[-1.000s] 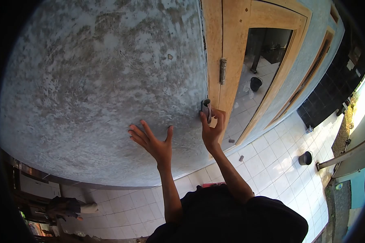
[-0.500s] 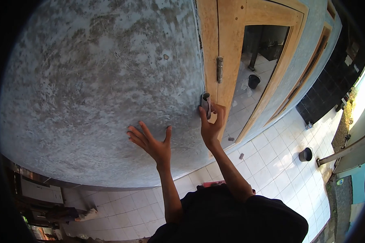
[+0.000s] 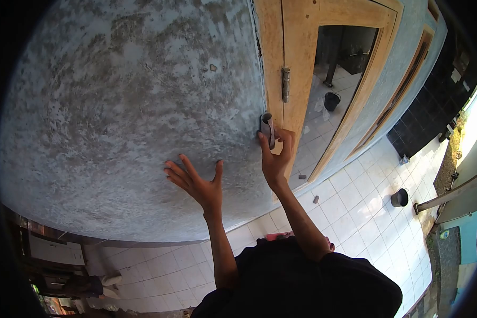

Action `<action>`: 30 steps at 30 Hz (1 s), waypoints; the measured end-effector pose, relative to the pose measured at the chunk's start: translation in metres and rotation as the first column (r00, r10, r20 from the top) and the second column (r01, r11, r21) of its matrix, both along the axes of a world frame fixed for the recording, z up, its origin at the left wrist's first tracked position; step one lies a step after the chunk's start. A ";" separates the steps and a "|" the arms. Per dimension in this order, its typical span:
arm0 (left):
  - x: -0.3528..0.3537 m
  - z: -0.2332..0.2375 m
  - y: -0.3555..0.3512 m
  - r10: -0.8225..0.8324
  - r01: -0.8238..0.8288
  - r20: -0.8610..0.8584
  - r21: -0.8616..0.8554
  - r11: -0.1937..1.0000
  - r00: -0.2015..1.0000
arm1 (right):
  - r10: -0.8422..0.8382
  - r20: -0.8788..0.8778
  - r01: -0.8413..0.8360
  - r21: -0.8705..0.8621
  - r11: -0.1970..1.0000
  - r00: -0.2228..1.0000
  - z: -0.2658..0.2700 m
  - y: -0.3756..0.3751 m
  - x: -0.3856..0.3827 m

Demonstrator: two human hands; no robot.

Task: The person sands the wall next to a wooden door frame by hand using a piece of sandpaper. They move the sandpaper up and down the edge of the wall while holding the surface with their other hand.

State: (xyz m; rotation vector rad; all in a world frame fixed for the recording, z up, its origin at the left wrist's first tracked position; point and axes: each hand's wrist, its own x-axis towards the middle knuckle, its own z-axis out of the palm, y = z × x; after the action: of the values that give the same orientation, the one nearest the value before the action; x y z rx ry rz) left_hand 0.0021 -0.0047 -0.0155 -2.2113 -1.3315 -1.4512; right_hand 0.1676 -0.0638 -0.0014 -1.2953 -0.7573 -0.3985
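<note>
My left hand (image 3: 199, 185) rests on the mottled grey-blue wall (image 3: 138, 106) with its fingers spread and nothing in it. To its right, my right hand (image 3: 277, 159) grips a curled grey sheet (image 3: 266, 129), which looks like sandpaper, between thumb and fingers. The sheet lies against the wall's edge, right beside the light wooden frame (image 3: 271, 53). A metal hinge (image 3: 285, 85) sits on the frame a little above the sheet.
A glass pane (image 3: 331, 90) in the wooden door reflects the floor and a bucket. On the white tiled floor (image 3: 350, 212) stand a black bucket (image 3: 399, 197) and a small grey block (image 3: 316, 199). A person's legs (image 3: 108, 283) show at the lower left.
My right hand and the curled sheet have moved slightly up along the wall's edge. The view has shifted a little. At the lower left, the other person's feet have moved apart.
</note>
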 end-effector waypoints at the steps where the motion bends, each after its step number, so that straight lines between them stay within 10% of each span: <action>1: 0.000 0.000 0.000 -0.005 0.005 0.003 0.000 1.000 1.000 | -0.001 -0.004 0.001 -0.004 1.000 1.000 -0.002 -0.002 -0.001; 30: 0.014 0.015 0.006 -0.016 0.015 0.005 0.085 0.996 1.000 | 0.001 0.126 0.000 -0.003 1.000 0.992 -0.020 0.002 -0.001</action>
State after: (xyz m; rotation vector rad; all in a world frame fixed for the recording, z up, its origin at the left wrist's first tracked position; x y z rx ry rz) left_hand 0.0156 0.0017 -0.0002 -2.1706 -1.2332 -1.4916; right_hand 0.1671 -0.0621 -0.0210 -1.2818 -0.8644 -0.4822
